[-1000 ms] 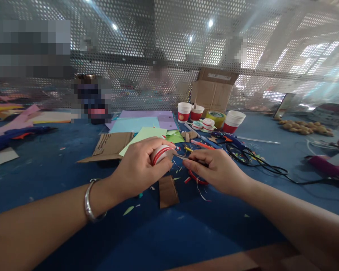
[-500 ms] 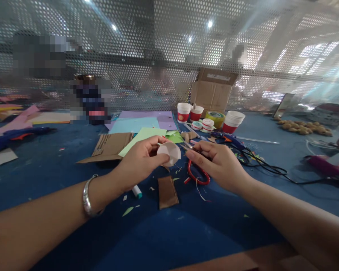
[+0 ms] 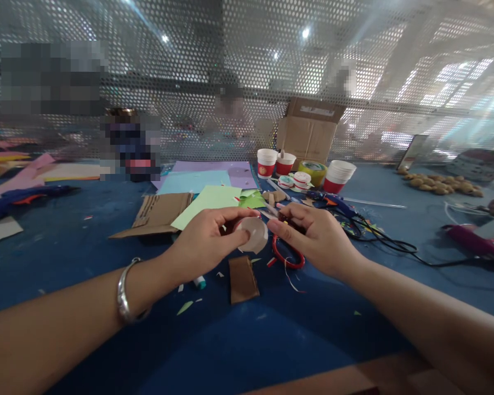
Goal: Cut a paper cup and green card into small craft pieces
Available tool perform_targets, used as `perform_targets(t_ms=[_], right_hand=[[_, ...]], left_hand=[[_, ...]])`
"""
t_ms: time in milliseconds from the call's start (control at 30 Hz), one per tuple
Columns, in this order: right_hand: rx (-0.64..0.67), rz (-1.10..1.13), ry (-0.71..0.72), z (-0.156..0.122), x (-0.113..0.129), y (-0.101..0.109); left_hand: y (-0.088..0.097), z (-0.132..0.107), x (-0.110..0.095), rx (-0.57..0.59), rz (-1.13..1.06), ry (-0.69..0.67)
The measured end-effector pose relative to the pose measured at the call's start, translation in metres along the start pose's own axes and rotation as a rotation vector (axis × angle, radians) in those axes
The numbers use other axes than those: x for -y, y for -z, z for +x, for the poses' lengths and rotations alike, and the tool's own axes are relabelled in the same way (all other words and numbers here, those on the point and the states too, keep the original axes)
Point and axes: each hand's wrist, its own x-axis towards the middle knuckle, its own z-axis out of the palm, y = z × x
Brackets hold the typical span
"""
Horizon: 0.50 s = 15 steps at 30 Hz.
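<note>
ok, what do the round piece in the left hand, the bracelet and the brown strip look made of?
Round piece: probably paper, pale and smooth-looking; thin wall, uneven edge. Any coating: can't tell.
Bracelet: likely metal, polished; silvery with bright highlights.
Brown strip: seems cardboard, matte; plain brown, flat, straight-sided.

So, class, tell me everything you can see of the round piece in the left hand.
The round piece looks like thin paper: a pale, slightly creased face, with red showing beside it between thumb and fingers. Its lower edge looks uneven. The left hand grips it above the table, face tilted towards the camera, thumb over its left part.
</note>
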Motion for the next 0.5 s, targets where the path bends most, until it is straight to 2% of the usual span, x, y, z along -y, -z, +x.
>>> perform_targets(t_ms=[167,367,500], right_hand=[[0.036,0.006,0.023,0.0000,-0.0030,-0.0047],[0.021,0.062,0.030,-0.0001,-0.0016,-0.0094],[-0.054,0.079,-0.008,0.0007,-0.0021,-0.0076]], left_hand=[[-0.0023,-0.0012,-0.0044,0.061,0.040,-0.101],[-0.0059,-0.0047,-0.0065,0.145,-0.213,0.023],[-0.0085,-0.0094,-0.0091,0.208,-0.297,-0.038]])
